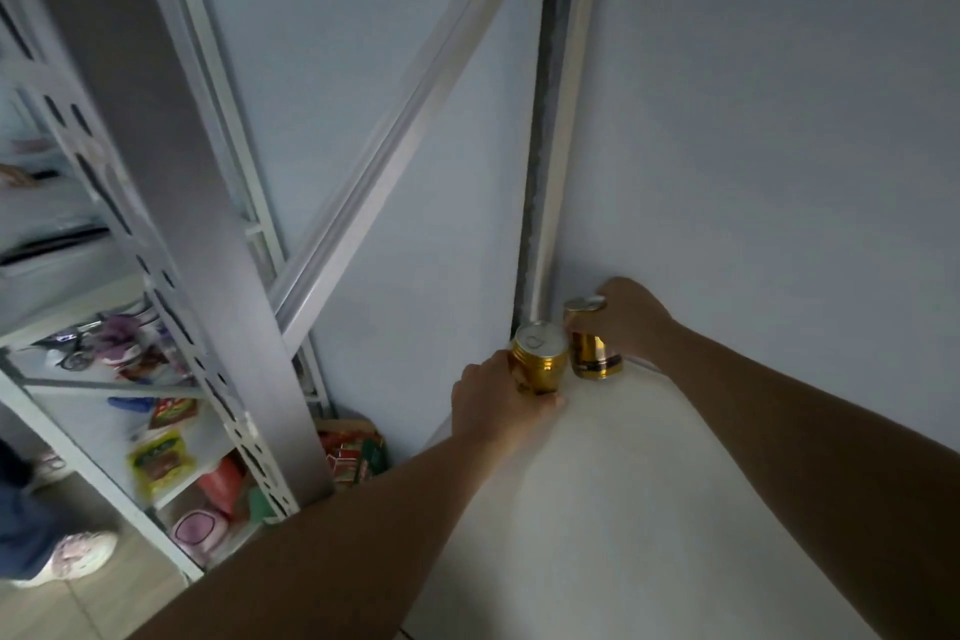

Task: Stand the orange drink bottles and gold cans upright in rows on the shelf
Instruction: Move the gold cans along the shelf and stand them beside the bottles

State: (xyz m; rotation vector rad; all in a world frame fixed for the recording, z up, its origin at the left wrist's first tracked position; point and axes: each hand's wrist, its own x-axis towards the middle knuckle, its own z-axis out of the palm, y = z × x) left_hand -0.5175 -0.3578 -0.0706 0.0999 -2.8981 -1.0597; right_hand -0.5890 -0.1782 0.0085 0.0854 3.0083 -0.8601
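Note:
Two gold cans stand upright side by side at the far corner of the white shelf (623, 483), close to the wall. My left hand (493, 400) wraps around the nearer gold can (540, 359), whose silver pull-tab lid faces up. My right hand (631, 317) grips the farther gold can (592, 348) from the right, its base on the shelf beside the metal upright. No orange drink bottles are in view.
A grey metal post (550, 161) and a diagonal brace (395, 135) run along the wall behind the cans. A second rack (171, 244) on the left holds snack packets (158, 463). Another person's shoe (72, 556) is on the floor at lower left.

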